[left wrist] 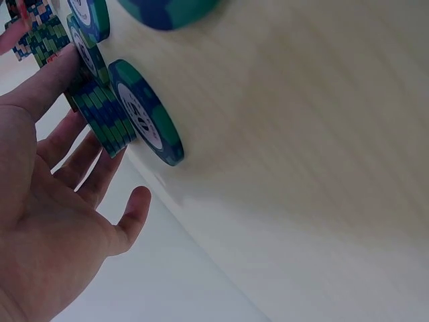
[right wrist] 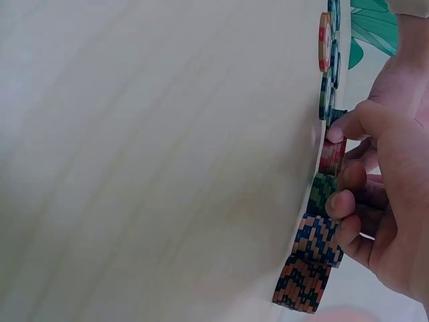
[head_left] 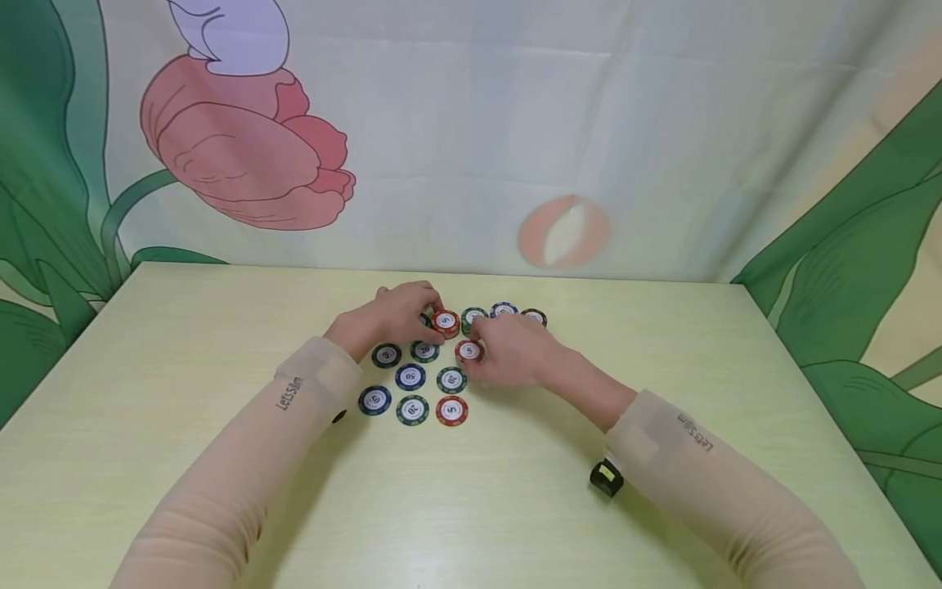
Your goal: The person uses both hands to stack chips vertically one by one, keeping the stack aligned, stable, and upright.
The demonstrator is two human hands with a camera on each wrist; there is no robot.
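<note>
Head view, and both hands are at work near the centre of the frame! The left hand [head_left: 403,314] has its thumb and forefinger bent round a red chip stack [head_left: 445,321], standing just above centre on the pale table [head_left: 508,507]. Just to its lower right, the right hand [head_left: 518,352] has thumb and forefinger together at the edge of a single red chip [head_left: 468,351], pinching it.

Look along the back row: right of the red stack come a green chip stack [head_left: 473,315], a blue chip stack [head_left: 504,309] and, partly behind the right hand, a black chip stack [head_left: 535,315]. Below centre, flat chips are laid out, among them a blue 50 chip [head_left: 410,377], a green 20 chip [head_left: 413,410] and a red 5 chip [head_left: 452,411].

Over to the left wrist view: the little finger [left wrist: 136,211] stands well apart from the others, near a green-and-blue stack [left wrist: 104,114] at upper left. Right wrist view now, and the right hand's remaining fingers curl beside the stacks at the right edge; the pinched chip is hard to make out there. Behind everything hangs a printed curtain [head_left: 456,123], a pink flower at upper left.
</note>
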